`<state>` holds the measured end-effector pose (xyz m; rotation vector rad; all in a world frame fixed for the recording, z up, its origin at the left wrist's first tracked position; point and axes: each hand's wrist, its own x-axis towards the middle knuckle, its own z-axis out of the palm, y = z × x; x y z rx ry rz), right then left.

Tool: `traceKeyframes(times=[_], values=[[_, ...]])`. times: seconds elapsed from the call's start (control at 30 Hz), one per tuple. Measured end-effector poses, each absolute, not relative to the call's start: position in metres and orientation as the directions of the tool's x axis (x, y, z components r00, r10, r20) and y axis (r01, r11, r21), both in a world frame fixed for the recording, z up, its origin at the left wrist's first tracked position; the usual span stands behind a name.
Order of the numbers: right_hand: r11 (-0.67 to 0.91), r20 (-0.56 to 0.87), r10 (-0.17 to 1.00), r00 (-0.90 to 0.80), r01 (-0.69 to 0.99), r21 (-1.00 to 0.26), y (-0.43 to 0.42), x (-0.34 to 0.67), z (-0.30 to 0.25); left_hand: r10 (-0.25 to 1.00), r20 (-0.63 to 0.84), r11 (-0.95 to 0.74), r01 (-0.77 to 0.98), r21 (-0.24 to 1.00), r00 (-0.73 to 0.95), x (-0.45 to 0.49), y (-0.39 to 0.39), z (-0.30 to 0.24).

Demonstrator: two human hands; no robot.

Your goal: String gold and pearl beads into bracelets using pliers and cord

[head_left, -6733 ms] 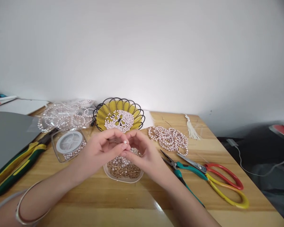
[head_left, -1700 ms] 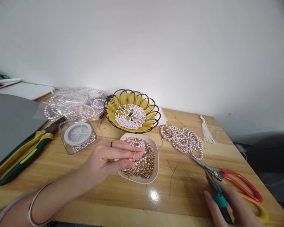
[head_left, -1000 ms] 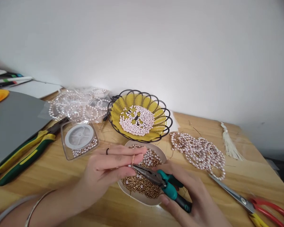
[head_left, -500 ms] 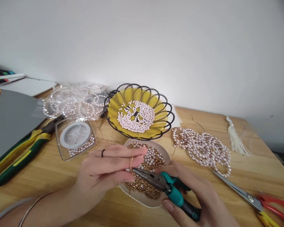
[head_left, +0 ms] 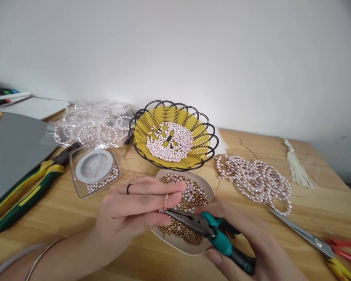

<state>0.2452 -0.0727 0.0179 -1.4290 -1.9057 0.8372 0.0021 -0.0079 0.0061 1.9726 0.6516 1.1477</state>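
My left hand (head_left: 134,208) hovers over a pale dish (head_left: 177,246) of gold and pearl beads, fingers pressed together on a small piece I cannot make out. My right hand (head_left: 245,249) grips teal-handled needle-nose pliers (head_left: 204,228). The pliers' tip meets my left fingertips. Behind the dish stands a yellow wire basket (head_left: 199,134) with pink pearl beads in it.
Beaded pearl strands (head_left: 253,179) lie right of the dish, a cream tassel (head_left: 296,166) beyond them. Red-and-yellow scissors (head_left: 321,246) lie at the right edge. At left are a clear box with a cord spool (head_left: 93,168), bagged pearl strands (head_left: 87,123), green-yellow pliers (head_left: 26,191) and a grey board (head_left: 11,152).
My right hand let go of the bead work, took the teal pliers from the table at right and brought their tip to my left fingertips. The view shifted slightly.
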Motion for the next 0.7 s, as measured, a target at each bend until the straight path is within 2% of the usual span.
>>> traceKeyframes(times=[0.27, 0.57, 0.7], values=[[0.165, 0.052, 0.973, -0.225, 0.516, -0.84, -0.071, 0.242, 0.023, 0.708, 0.53, -0.624, 0.061, 0.779, 0.467, 0.004, -0.006, 0.007], [0.154, 0.014, 0.967, -0.253, 0.542, -0.826, -0.072, 0.249, 0.024, 0.591, 0.564, -0.782, 0.239, 0.575, 0.576, -0.002, 0.004, 0.008], [0.142, -0.015, 0.966, -0.258, 0.577, -0.804, -0.077, 0.27, 0.015, 0.516, 0.528, -0.827, 0.233, 0.511, 0.674, -0.005, 0.008, 0.009]])
